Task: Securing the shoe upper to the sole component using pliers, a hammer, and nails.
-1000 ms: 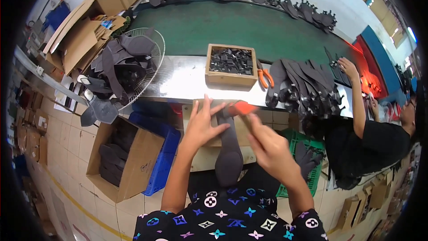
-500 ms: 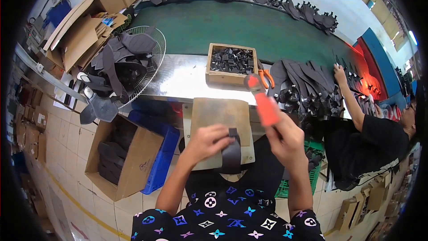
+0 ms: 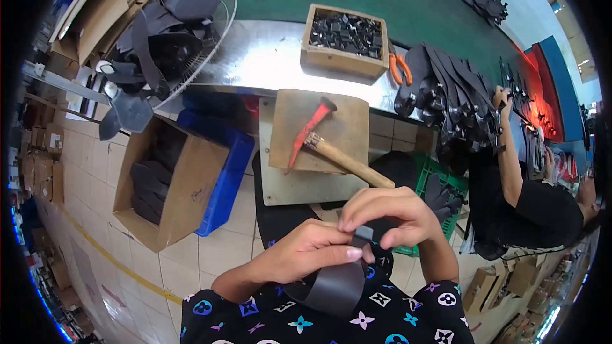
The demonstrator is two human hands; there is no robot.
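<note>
My left hand [image 3: 312,251] grips a dark grey shoe insole [image 3: 335,290] close above my lap, thumb along its narrow end. A small black heel block [image 3: 363,234] sits at that end. My right hand [image 3: 395,216] is curved over the block, its thumb apart from the fingers; whether a fingertip touches the block is hard to tell. Beyond both hands, a hammer with a red head [image 3: 312,124] and wooden handle lies on a tan pad [image 3: 347,114], its handle end pointing toward my right hand. The pad rests on a pale board [image 3: 287,194].
A wooden box [image 3: 344,64] of small black heel blocks stands on the metal table, orange-handled pliers [image 3: 400,69] beside it. More insoles fill a wire basket [image 3: 226,22], a cardboard box [image 3: 191,197] and a green crate [image 3: 446,226]. A co-worker [image 3: 542,197] works at right.
The hammer, raised in my right hand before, now lies on the pad. My left hand has brought the insole off the pad toward my body, and my right hand has come to its heel end.
</note>
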